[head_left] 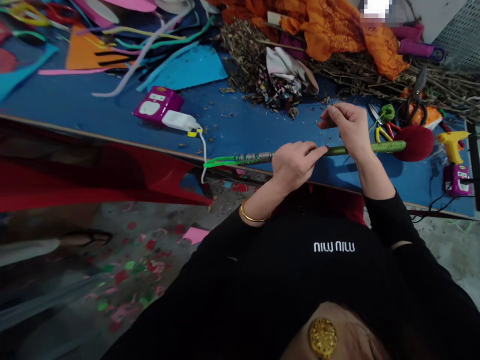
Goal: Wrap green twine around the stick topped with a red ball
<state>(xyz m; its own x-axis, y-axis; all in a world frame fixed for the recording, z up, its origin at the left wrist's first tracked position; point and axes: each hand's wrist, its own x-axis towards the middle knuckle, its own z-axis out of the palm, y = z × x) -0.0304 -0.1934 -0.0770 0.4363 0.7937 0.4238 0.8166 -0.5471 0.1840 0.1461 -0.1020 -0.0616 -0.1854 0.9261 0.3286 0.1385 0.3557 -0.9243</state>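
My left hand (294, 162) is closed around a green stick (386, 146) lying level along the table's front edge, its index finger stretched along it. Left of that hand the stick is wrapped in grey and teal cord (253, 158) and ends in a bright green loop (219, 161). My right hand (350, 125) is raised over the stick, thumb and fingers pinched together; what they hold, if anything, is too small to make out. At the stick's right end sits a dark red ball (420, 142).
Pliers (382, 132), black scissors (418, 95) and a yellow glue gun (452, 145) lie to the right. A purple power box (159, 105) with a white plug stands left on the blue table (240, 115). Dried stems (243, 55) and orange cloth (326, 30) lie behind.
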